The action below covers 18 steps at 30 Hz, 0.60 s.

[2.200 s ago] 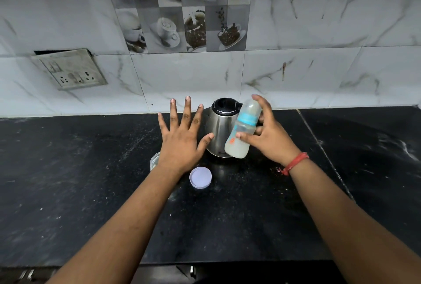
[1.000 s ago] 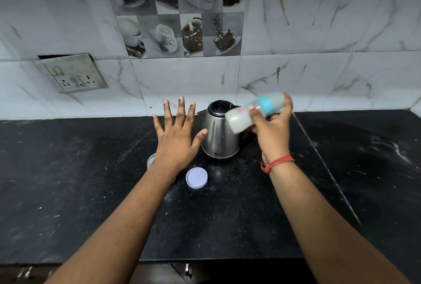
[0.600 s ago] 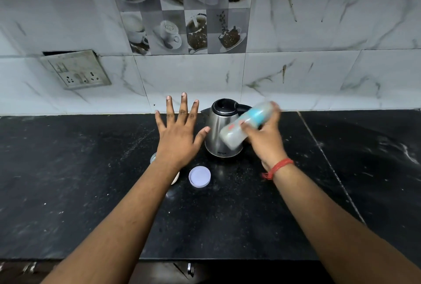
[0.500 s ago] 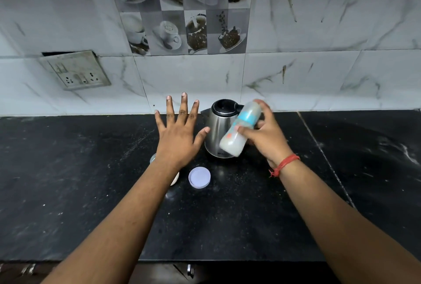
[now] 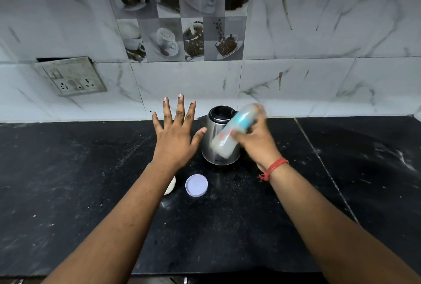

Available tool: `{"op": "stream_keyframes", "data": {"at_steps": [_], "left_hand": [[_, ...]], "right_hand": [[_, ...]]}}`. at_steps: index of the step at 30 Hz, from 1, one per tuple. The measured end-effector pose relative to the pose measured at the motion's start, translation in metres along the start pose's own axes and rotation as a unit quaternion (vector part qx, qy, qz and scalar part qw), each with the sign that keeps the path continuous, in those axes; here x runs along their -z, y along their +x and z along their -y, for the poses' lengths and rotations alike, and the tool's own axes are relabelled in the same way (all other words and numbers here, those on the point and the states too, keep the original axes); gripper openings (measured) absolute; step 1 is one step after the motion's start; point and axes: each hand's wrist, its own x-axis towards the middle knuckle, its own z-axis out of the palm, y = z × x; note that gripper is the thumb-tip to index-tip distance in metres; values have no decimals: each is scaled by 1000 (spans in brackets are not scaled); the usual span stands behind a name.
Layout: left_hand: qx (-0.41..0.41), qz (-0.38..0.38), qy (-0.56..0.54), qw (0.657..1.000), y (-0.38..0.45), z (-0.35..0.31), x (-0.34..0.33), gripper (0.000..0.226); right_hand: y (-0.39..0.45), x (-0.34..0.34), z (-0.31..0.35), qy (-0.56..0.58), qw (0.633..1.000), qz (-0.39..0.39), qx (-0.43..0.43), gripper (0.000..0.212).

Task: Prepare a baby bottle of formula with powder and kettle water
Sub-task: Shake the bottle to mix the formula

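A black stone counter [image 5: 68,192] is filling the lower half of the view, meeting a marble-tiled wall [image 5: 319,33] that is carrying a socket plate [image 5: 73,76] at ten o'clock and a panel of coffee-cup picture tiles [image 5: 180,21] at twelve o'clock. Two bare forearms are reaching in from six o'clock. Near the centre a steel kettle [image 5: 214,144] is standing upright with its dark lid on. The left hand [image 5: 177,138] is hovering at the kettle's nine o'clock, fingers spread wide and straight, holding nothing. The right hand [image 5: 255,142], with a red thread at its wrist, is gripping the baby bottle [image 5: 234,131] just in front of the kettle; the bottle is tilting, its top toward one o'clock, and is motion-blurred, with pale liquid showing in its lower end and a blue band at its neck. At the kettle's seven o'clock a round white lid [image 5: 196,185] is lying flat on the counter, and just to its nine o'clock a small jar [image 5: 170,187] is peeking out from under the left forearm. The step in hand appears to be shaking the bottle to mix powder and water. The next move probably calls for checking that no clumps remain, then standing the bottle upright on the counter.
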Motion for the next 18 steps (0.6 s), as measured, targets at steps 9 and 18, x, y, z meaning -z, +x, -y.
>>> {"op": "stream_keyframes", "data": {"at_steps": [9,18], "left_hand": [[2,-1,-7,1000,12,-1,1,79],[-4,-1,-5,1000,20,-4,-3,79]], "right_hand": [[12,13,2,-1,1000,-22,1,90],[13,7,-4,-40,999,3,4,91]]}}
